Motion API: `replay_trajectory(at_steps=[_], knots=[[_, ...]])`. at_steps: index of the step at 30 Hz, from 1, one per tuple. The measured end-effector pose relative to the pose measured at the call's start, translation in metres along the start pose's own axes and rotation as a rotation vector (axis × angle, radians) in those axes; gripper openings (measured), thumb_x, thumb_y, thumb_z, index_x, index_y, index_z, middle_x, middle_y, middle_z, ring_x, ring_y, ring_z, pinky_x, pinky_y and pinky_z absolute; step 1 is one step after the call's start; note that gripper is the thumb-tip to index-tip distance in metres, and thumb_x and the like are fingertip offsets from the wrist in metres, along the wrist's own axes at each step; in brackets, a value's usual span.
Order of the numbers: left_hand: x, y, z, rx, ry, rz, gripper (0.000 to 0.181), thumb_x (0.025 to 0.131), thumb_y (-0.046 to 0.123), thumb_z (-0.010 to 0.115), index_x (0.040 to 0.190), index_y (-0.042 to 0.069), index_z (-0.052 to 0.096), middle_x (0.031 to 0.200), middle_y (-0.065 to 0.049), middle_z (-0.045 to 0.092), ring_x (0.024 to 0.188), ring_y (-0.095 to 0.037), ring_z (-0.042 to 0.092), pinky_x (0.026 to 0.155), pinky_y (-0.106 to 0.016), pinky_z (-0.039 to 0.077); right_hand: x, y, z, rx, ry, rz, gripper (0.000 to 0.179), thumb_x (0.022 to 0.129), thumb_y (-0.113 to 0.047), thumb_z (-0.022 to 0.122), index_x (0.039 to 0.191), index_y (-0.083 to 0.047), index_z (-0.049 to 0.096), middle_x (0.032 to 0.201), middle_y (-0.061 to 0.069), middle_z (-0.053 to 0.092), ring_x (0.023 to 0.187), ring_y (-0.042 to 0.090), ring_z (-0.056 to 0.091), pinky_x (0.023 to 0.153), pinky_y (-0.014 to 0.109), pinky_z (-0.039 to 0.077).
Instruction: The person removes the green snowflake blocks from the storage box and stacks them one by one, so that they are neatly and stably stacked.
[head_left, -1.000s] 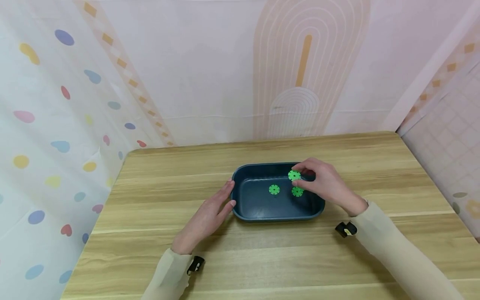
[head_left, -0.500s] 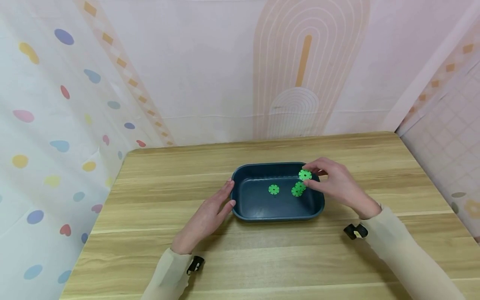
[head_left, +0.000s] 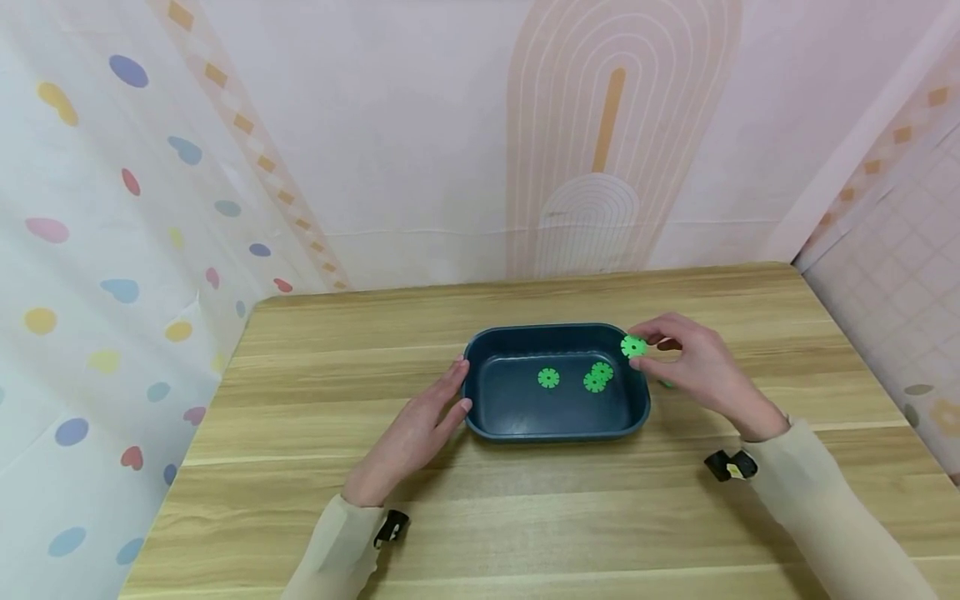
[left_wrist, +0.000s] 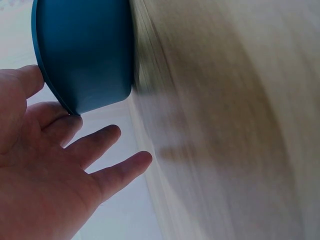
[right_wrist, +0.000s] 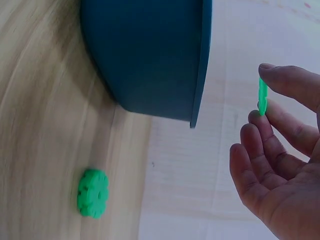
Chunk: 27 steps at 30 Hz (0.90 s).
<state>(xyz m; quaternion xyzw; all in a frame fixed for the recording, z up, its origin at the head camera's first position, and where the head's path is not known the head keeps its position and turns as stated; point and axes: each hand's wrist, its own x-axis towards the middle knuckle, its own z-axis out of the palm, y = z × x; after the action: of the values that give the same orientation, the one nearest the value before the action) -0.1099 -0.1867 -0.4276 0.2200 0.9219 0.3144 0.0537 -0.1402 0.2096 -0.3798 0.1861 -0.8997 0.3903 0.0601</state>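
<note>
My right hand (head_left: 705,367) pinches a green notched plastic disc (head_left: 632,347) between thumb and fingers, held over the right rim of a dark blue oblong tub (head_left: 525,425). Edge-on in the right wrist view, the disc (right_wrist: 262,95) looks thin. Inside the tub lie a single green disc (head_left: 548,378) and, further right, two overlapping ones (head_left: 597,377). At the tub's left end, my left hand (head_left: 408,433) touches the rim with thumb and fingertips, its fingers fairly straight and spread.
Beside the tub's right end a small stack of green discs (right_wrist: 92,193) stands on the wooden table (head_left: 525,517), mostly covered by my right hand in the head view. A patterned curtain (head_left: 405,167) hangs behind the table.
My right hand has moved right with the green disc, from above the tub's inside to its right rim. A second, overlapping disc in the tub has come into view. My left hand has stayed put.
</note>
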Motion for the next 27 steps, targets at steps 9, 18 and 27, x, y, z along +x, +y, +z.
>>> replay_trajectory(at_steps=[9,18,27], knots=[[0.001,0.0,-0.001,0.002,-0.004,0.005,0.061,0.112,0.034,0.048,0.164,0.01,0.026,0.17,-0.006,0.022,0.154,-0.023,0.026,0.122,-0.048,0.028,-0.009,0.009,-0.009,0.023,0.023,0.047,0.031,0.091,-0.008,0.08,0.121,-0.002,0.073,0.115,0.011,0.069,0.101,0.026,0.063,0.085,0.011,0.05],[0.001,-0.001,-0.001,0.0,-0.006,0.003,0.061,0.112,0.034,0.047,0.164,0.01,0.026,0.17,-0.005,0.022,0.154,-0.023,0.025,0.122,-0.049,0.028,-0.015,0.019,-0.014,0.026,0.053,0.051,0.031,0.09,-0.005,0.08,0.12,0.0,0.073,0.114,0.012,0.069,0.097,0.008,0.059,0.084,0.007,0.048],[0.0,-0.001,-0.001,0.0,-0.005,0.0,0.061,0.112,0.033,0.048,0.164,0.01,0.027,0.17,-0.006,0.023,0.154,-0.023,0.025,0.122,-0.049,0.028,-0.021,0.026,-0.019,0.024,0.023,0.117,0.035,0.093,-0.014,0.08,0.125,-0.002,0.072,0.119,0.012,0.067,0.104,0.025,0.059,0.086,0.007,0.047]])
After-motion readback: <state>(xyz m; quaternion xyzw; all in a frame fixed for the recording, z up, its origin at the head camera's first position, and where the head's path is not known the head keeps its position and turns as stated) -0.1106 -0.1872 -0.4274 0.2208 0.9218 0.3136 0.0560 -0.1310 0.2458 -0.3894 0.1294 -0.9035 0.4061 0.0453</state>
